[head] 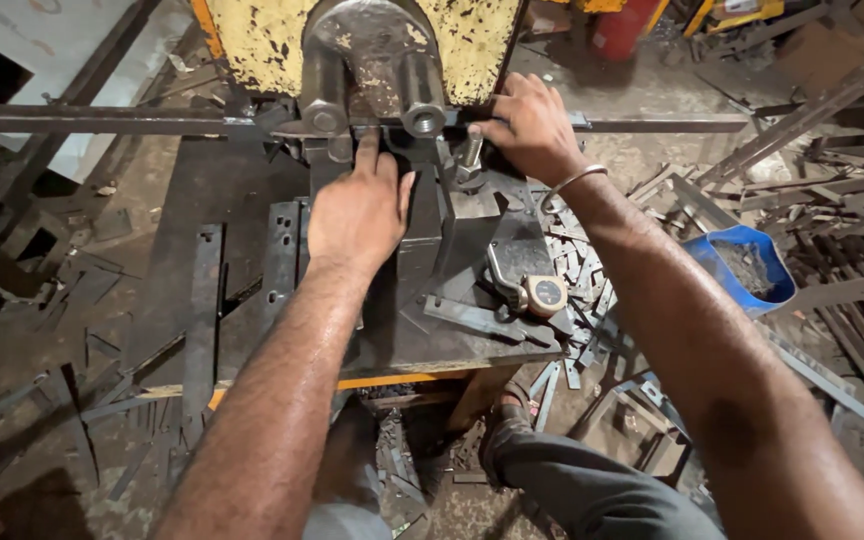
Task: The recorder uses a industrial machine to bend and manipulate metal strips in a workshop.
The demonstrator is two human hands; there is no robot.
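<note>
A long flat steel bar (pixel 102 121) runs left to right across the jaw of a yellow metal-working machine (pixel 252 40). My left hand (pixel 357 210) lies flat on the machine's dark base block, its forefinger stretched up to the bar under the heavy grey head (pixel 377 55). My right hand (pixel 527 125) grips the bar just right of the head, fingers curled over it. A metal bangle (pixel 572 182) sits on that wrist. A tape measure (pixel 542 292) lies on the steel worktable (pixel 202 200) near my right forearm.
Flat steel strips lie on the worktable (pixel 202 310) and short offcuts litter the floor (pixel 582 270). A blue tub (pixel 747 262) of scrap stands at the right, beside stacked steel bars (pixel 852 290). A red cylinder (pixel 620 30) stands behind the machine.
</note>
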